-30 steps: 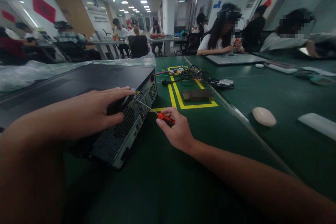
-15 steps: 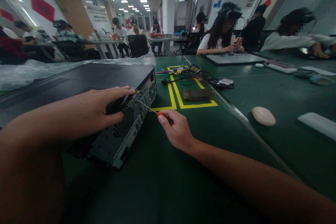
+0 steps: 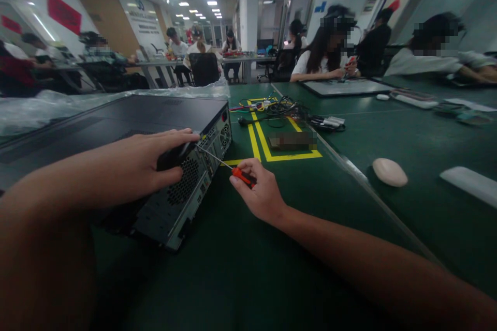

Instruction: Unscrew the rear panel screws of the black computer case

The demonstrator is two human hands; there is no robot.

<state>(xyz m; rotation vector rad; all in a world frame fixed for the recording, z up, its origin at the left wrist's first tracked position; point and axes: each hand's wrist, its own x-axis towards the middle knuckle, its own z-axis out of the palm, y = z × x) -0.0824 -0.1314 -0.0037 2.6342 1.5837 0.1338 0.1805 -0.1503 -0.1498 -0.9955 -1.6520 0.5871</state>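
A green bench (image 3: 233,253) is shown, its near portion lost in shadow. In the dim background, a wall sign (image 3: 142,15) bears a logo and lines of lettering too blurred to be read; a red wall sheet (image 3: 64,12) is equally illegible. Crumpled clear plastic (image 3: 50,108) is partly hidden behind a black computer case (image 3: 163,114), which is laid flat on the bench's left part. The case is cut off at the left edge, and its rear panel (image 3: 186,186) is partly covered. Across the bench, a dark flat panel (image 3: 345,88) is placed before a seated co-worker (image 3: 306,62). Lines of yellow tape (image 3: 295,155) are overlain at the far end by tangled cables (image 3: 287,106). The left hand (image 3: 166,155) is laid over the case's rear edge, thumb and fingers apart; the space beneath the palm is dark, and whether anything is gripped there cannot be told. The right hand (image 3: 260,191) is closed around the orange-and-black handle of a screwdriver (image 3: 241,175). The shaft is directed at the rear panel's upper edge, just beside the left hand; contact at the tip cannot be made out. A brown object (image 3: 293,140) within the tape is obscured by pixelation.
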